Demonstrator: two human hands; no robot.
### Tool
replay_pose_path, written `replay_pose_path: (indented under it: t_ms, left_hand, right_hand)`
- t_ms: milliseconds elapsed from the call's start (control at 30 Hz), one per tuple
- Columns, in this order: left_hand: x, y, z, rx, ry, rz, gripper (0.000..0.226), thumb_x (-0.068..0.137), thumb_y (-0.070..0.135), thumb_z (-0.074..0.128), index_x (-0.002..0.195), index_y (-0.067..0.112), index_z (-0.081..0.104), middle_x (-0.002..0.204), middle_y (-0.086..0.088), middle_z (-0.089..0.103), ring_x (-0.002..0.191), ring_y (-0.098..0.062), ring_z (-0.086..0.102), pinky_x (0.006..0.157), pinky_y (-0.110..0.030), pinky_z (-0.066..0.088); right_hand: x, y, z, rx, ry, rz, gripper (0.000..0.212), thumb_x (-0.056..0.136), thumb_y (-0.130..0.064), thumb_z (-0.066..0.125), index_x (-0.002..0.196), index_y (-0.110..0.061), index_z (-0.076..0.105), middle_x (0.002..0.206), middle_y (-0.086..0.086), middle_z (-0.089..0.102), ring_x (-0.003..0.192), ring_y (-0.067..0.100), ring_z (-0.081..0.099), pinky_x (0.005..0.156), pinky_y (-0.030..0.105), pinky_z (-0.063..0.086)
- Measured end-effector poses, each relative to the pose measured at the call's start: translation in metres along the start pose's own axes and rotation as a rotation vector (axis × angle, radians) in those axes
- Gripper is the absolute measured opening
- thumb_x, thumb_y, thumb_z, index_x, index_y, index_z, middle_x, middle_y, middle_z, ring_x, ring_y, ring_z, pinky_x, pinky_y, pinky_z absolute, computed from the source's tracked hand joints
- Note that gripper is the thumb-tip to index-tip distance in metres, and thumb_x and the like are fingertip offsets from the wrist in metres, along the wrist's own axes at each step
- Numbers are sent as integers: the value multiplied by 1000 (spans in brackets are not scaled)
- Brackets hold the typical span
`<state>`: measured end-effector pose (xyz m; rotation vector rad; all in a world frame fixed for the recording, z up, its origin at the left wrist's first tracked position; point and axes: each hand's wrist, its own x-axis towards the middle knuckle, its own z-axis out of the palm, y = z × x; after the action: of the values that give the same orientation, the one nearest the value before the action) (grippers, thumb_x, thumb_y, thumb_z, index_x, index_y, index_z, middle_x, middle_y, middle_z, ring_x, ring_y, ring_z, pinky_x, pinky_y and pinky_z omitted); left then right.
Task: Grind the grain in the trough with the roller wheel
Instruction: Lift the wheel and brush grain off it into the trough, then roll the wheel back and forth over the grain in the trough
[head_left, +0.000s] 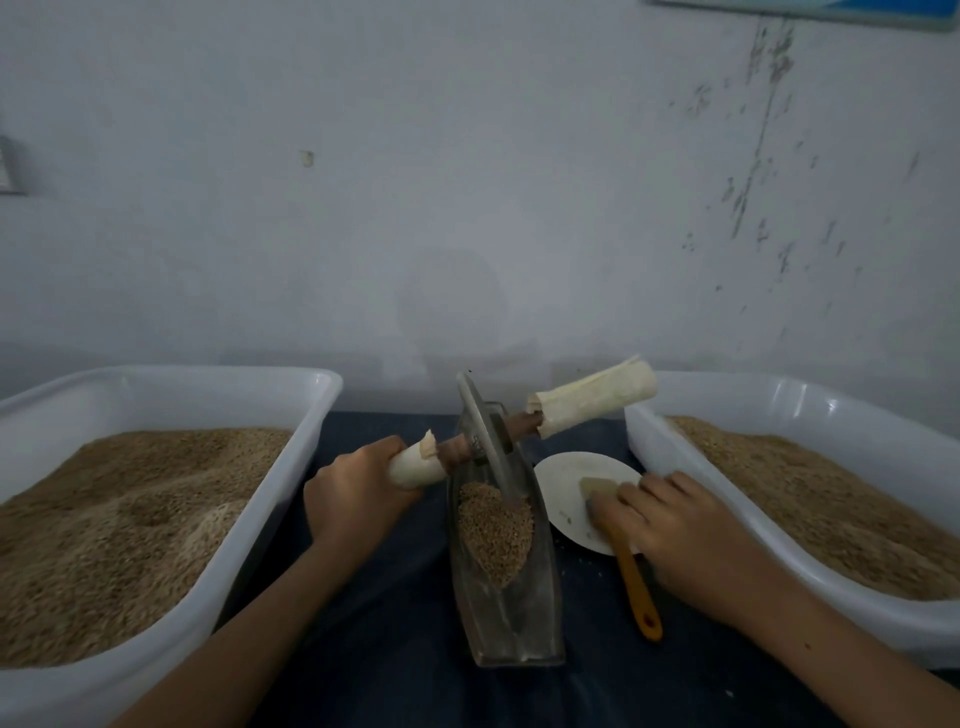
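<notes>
A boat-shaped metal trough (540, 618) lies lengthwise in front of me with a heap of brown grain (493, 530) in its middle. The metal roller wheel (480, 431) stands tilted at the trough's far end, on an axle with pale wrapped handles. My left hand (358, 493) is closed around the left handle (415, 465). The right handle (592, 397) sticks up to the right, untouched. My right hand (675, 530) rests with spread fingers on a brush (636, 582) with an orange handle, over the edge of a white plate (561, 478).
Two large white plastic tubs of grain flank the trough: the left tub (270, 499) and the right tub (644, 441). A dark cloth (395, 649) covers the table. A pale wall stands close behind.
</notes>
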<state>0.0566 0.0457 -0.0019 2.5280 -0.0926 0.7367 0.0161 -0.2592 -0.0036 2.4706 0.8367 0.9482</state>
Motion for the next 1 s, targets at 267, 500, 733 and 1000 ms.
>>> replay_pose_path:
  t_ms: [267,500,733,1000]
  left_hand:
    - [7,-1,-8,97,58,85,20,77,51,66,79,33,59,67,14,57,67,-4,54,56,-22,37]
    - [9,0,-13,225,85,181,15,76,45,68,80,33,60,66,13,58,64,-7,54,52,-21,30]
    - [12,2,-13,296,-38,159,14,77,47,61,79,37,51,70,14,54,69,-6,53,54,-23,30]
    - [11,-7,-5,261,-90,189,16,76,46,63,75,38,48,67,16,51,68,-3,52,54,-22,30]
  right_hand:
    - [62,-7,-17,26,144,298,71,59,10,65,128,-7,54,122,16,58,115,36,53,102,52,39]
    - [89,-11,-13,185,12,250,33,60,-4,80,86,-14,63,77,5,66,65,26,63,56,30,39]
    - [82,-8,-3,299,-101,235,16,83,-18,56,96,-25,49,95,-6,63,84,17,60,63,27,29]
    - [82,-9,11,340,-203,240,16,85,-17,53,94,-28,45,96,-6,63,84,16,59,66,29,38]
